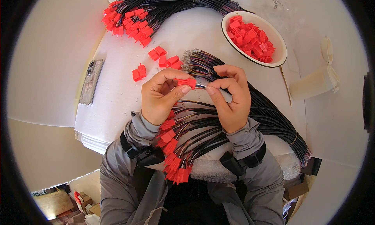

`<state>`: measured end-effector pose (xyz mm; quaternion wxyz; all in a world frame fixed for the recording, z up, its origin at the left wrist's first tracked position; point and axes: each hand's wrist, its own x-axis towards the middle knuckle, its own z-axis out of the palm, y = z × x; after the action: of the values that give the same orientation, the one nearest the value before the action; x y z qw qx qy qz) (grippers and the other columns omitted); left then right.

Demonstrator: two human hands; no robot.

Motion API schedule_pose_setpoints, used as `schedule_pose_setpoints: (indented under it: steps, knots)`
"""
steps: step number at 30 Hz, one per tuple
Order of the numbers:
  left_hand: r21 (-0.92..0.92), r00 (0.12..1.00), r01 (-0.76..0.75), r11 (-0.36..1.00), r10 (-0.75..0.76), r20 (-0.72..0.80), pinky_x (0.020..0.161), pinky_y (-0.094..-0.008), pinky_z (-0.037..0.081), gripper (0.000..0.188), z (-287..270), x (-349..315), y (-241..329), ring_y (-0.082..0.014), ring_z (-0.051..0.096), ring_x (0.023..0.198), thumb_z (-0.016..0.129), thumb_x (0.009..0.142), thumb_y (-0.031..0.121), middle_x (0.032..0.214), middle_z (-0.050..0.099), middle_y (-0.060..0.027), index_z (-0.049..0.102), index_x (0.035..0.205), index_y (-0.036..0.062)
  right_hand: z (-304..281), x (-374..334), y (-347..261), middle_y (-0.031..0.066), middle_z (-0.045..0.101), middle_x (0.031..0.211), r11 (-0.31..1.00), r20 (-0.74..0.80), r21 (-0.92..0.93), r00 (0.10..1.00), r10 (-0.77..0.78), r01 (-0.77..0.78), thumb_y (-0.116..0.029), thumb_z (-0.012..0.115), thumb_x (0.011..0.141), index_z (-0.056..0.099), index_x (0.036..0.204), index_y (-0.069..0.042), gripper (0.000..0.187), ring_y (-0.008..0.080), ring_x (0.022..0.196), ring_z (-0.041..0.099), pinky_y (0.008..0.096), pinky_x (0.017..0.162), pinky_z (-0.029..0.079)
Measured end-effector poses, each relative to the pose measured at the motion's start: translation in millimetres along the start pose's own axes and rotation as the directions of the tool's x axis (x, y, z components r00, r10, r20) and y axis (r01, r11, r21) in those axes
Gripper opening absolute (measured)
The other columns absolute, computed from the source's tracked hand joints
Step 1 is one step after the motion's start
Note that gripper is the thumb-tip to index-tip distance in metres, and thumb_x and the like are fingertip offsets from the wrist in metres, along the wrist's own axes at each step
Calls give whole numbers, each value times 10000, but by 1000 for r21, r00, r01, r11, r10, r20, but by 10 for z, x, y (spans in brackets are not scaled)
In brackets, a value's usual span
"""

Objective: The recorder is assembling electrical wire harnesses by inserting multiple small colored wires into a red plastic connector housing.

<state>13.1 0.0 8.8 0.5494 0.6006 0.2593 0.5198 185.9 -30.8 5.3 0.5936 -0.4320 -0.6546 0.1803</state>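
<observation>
A cream bowl with a dark rim (279,45) sits at the far right corner of the white surface (113,76), heaped with small red plastic pieces (252,39). Near the right edge is a cream cylindrical container (310,84) with its hinged lid raised; its contents cannot be seen.

Both hands meet above the middle of the surface. The left hand (158,96) is closed in a pinch, its thumb and fingers gripping a blocky red plastic connector (186,83). The right hand (234,98) pinches thin coloured wires (201,86) between thumb and forefinger, just beside that connector, with its other fingers loosely curled. A smooth grey item (225,95) is partly hidden under this hand; what it is cannot be told.

A thick bundle of slim, black-sheathed cables (269,102) curves from the middle to the near right corner, with frayed-looking silvery tips at its far end. Other black cables (207,117) fan toward the near edge, ending in boxy red connectors (168,137). Along the far edge lies another tied bundle (172,4), its left end clustered with red connectors. Loose red pieces (157,52) lie left of centre; a glossy phone (91,82) rests by the left edge. Crinkled clear bubble wrap (211,170) shows at the near edge.
</observation>
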Motion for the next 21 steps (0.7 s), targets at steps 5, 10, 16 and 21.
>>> schedule_pose_setpoints:
  steps: [5,10,16,21]
  knots:
    - [-10,1000,15,1000,-14,3,719,-217,439,223,-3,2,-8,-108,552,868,580,801,-57,934,599,-80,542,1020,-35,0,2,-9,129,504,1029,1000,4,-10,1000,4,-4,-35,643,730,599,796,-23,80,242,916,506,325,829,404]
    - [-3,998,40,999,-39,51,737,-226,451,225,-28,-9,-11,-116,561,870,584,799,-54,943,600,-80,556,1021,-28,6,1,-11,130,507,1027,1000,13,-8,1000,10,-10,-34,647,725,601,786,-20,78,242,910,507,323,820,406]
    - [-17,997,34,999,-32,64,767,-247,461,232,-22,-6,-16,-126,567,878,598,791,-48,956,600,-85,560,1018,-25,4,-1,-7,133,509,1023,1000,15,10,1000,16,-16,-35,647,722,601,783,-24,77,242,908,506,324,821,405]
    - [0,996,33,999,-33,79,770,-252,461,234,-30,-6,-22,-131,570,883,602,789,-46,952,600,-87,560,1018,-26,5,-6,3,137,510,1020,1000,29,13,999,26,-27,-44,643,726,601,780,-25,71,245,909,505,329,823,404]
